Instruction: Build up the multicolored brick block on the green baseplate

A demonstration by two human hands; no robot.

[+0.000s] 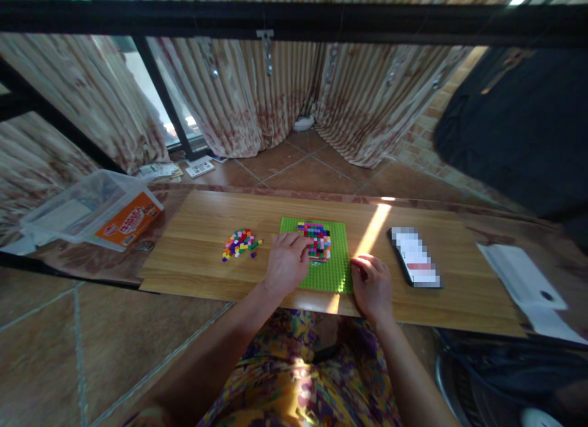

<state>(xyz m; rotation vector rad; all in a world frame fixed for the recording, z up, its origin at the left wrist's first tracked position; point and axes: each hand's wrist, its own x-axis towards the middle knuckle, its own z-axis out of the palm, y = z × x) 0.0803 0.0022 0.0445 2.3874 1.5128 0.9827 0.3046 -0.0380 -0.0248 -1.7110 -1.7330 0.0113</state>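
Note:
A green studded baseplate lies on the wooden board, and a block of many-coloured toy bricks is built on it. My left hand reaches over the plate's left part, its bent fingers closed at the left side of the built bricks. Whatever its fingertips hold is hidden. Beside the plate's right edge rests my right hand, fingers curled in and tips close to that edge; what is inside them cannot be seen. A loose pile of small coloured bricks lies to the left of my left hand.
A phone lies right of my right hand. Farther right is a white flat object. A clear plastic box with an orange label stands at the left end. The wooden board ends close to my lap; striped curtains hang behind.

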